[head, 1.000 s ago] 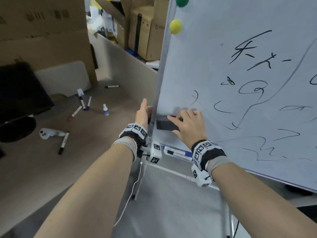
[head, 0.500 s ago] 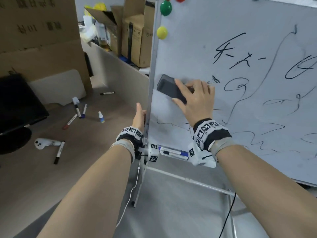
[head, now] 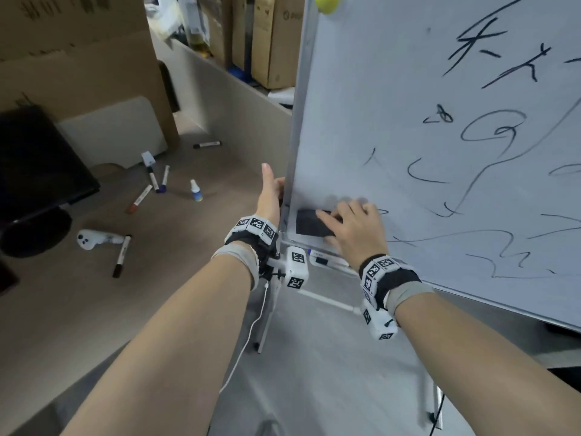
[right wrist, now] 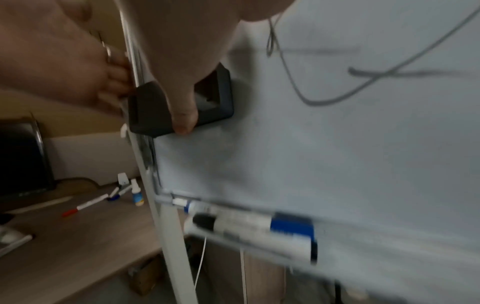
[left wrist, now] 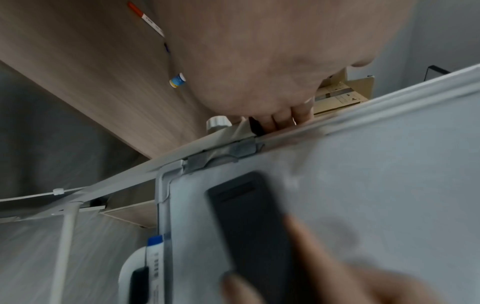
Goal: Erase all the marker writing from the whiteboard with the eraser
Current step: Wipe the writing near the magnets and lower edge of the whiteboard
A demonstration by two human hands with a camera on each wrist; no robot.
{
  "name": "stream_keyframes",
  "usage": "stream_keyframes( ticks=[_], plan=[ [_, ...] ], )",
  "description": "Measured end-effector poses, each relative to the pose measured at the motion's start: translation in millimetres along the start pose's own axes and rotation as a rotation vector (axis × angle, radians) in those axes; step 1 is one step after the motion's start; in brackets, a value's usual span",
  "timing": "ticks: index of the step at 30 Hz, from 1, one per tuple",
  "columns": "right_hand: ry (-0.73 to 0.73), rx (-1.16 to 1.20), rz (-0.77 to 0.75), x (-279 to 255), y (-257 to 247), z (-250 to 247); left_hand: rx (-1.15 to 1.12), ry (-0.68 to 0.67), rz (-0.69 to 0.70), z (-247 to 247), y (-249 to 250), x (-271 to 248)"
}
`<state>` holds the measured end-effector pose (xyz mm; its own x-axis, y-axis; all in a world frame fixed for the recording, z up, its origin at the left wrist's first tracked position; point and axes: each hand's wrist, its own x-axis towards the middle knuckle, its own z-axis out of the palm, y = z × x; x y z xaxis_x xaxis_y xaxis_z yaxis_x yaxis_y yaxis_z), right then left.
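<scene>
right hand pressing eraser on whiteboard corner

**Eraser at the whiteboard's lower left corner**

The eraser is a dark, nearly black rectangular block with a recessed back; it lies flat against the whiteboard with its long side roughly level, just beside the left frame edge and just above the bottom edge; the right hand covers its right end; the whiteboard is white with a pale metal frame, standing upright on a stand; black marker writing, made of loops, strokes and long curved lines, covers its middle and right parts; the patch around the eraser shows only faint grey smudges.
</scene>
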<state>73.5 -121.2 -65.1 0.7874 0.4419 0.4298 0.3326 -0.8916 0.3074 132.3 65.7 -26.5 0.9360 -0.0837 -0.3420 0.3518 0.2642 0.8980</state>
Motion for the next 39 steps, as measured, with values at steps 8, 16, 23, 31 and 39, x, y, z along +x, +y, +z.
stream_keyframes(
  ticks=[8, 16, 23, 31, 39],
  plan=[
    [0.432, -0.107, 0.247, 54, 77, -103, -0.042, 0.058, 0.042, 20, -1, -2],
    [0.115, -0.004, 0.122, -20, 50, -18, -0.087, 0.110, -0.004, 11, -21, 23],
    [-0.025, 0.010, 0.116, -57, 53, 0, -0.047, 0.185, 0.070, 28, -16, 9],
    [0.477, -0.071, 0.457, 4, 121, -93, 0.298, 0.412, 0.170, 45, -18, 10],
    [0.058, -0.021, 0.224, -52, 92, -32, 0.240, 0.384, 0.200, 53, -18, 23]
  ],
)
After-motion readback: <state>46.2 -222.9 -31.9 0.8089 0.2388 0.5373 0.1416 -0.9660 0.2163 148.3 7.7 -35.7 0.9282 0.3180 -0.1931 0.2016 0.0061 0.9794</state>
